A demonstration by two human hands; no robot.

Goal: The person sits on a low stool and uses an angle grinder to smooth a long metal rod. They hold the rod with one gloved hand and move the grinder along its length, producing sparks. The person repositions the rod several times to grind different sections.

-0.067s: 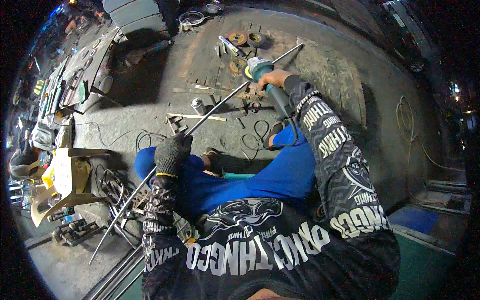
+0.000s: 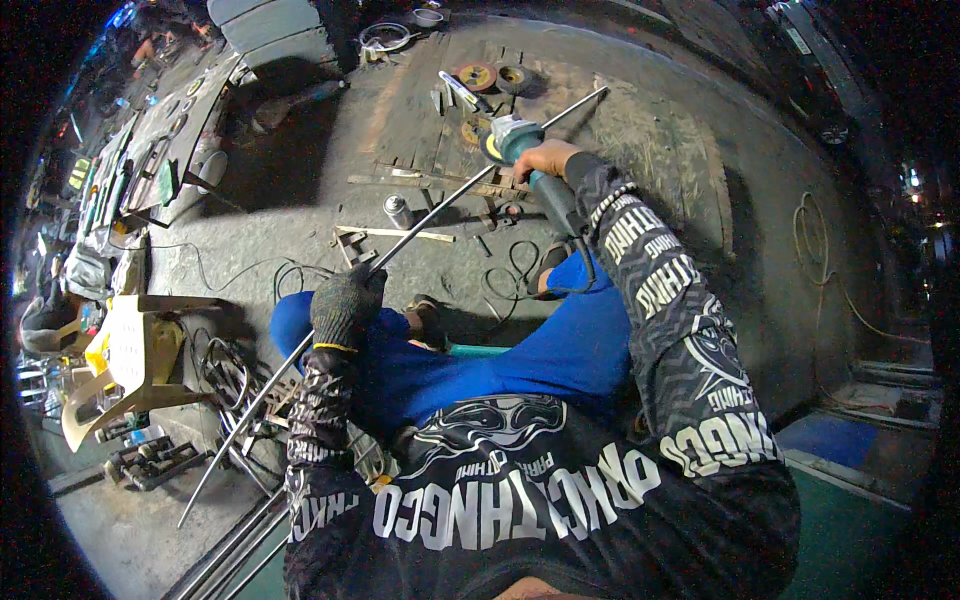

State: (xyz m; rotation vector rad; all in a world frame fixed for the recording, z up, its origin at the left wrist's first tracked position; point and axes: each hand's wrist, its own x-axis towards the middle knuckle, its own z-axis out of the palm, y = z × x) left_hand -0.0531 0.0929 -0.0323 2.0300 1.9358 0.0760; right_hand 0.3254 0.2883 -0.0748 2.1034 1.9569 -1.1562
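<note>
A long thin metal rod (image 2: pixel 436 212) runs slantwise from the lower left to the far right, its far end over a wooden board. My left hand (image 2: pixel 342 310), in a dark knitted glove, is closed round the rod near my left knee. Bare, my right hand (image 2: pixel 546 159) grips a teal angle grinder (image 2: pixel 556 202) just behind its silver head. The grinder's yellowish disc (image 2: pixel 491 150) is at the rod; whether they touch, I cannot tell. From the grinder's rear end a dark cord trails down by my right leg.
Grinding discs (image 2: pixel 476 77) and a white marker-like tube (image 2: pixel 460 90) lie on the wooden board (image 2: pixel 660 150). Nearer stand a spray can (image 2: pixel 398 211) and loose metal pieces. To the left are a plastic chair (image 2: pixel 140 345), coiled cables (image 2: pixel 222 372) and a tool-covered table (image 2: pixel 180 130).
The grinder and my right hand have shifted slightly to the left along the rod. My left hand and the rod look unmoved.
</note>
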